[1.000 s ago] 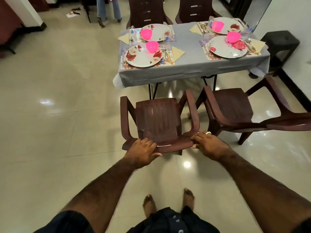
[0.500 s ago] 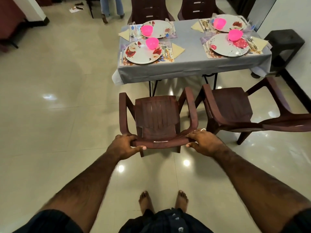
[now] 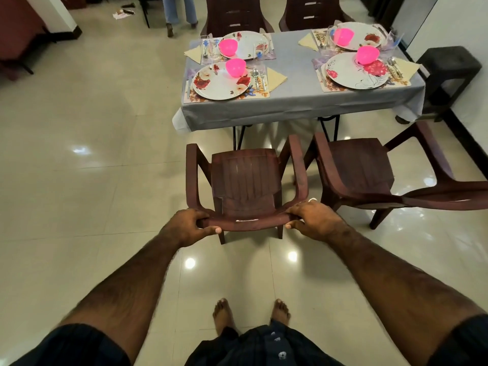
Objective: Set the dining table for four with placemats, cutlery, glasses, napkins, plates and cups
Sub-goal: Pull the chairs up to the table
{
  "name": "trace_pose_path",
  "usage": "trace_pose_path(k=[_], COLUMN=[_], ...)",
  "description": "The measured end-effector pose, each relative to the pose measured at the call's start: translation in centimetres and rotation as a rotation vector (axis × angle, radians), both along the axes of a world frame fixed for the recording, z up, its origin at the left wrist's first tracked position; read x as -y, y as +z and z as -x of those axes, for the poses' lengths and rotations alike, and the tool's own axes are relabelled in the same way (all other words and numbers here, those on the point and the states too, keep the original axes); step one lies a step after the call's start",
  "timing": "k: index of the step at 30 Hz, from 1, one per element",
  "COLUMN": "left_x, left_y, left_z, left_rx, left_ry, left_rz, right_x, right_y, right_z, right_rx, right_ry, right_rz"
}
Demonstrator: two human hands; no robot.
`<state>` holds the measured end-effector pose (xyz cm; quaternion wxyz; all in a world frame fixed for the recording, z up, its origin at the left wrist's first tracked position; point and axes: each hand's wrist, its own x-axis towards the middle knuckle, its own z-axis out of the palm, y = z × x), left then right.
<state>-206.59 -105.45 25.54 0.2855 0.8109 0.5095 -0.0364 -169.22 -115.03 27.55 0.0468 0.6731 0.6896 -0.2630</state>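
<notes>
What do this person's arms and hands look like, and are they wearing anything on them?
Both forearms are bare and hairy. Short dark sleeves end near the elbows on each side. The left hand wears nothing that shows. The right hand has a pale, silvery ring on one finger. No gloves or watch are visible.

Left hand (image 3: pixel 189 226) grips chair (image 3: pixel 244 178) backrest | right hand (image 3: pixel 314 220) grips its other end | chair faces laid desk (image 3: pixel 290 101) | second chair (image 3: pixel 364 170) just beside, angled
</notes>
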Motion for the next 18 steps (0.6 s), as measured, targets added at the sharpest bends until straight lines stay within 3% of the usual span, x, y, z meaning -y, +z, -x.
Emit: trace_pose_path(k=[12, 18], left_x=[-0.9, -2.9], left_y=[-1.0, -0.9], left_z=[0.9, 3.9], left_rx=[-0.032, 0.064], left_ry=[0.025, 0.078], left_rz=[0.057, 0.182], right_x=[-2.0, -5.0], right_y=[1.0, 0.5], right_z=[1.1, 7.7], right_rx=[0.003, -0.051], right_ry=[-0.068, -0.061], right_rz=[0.181, 0.320])
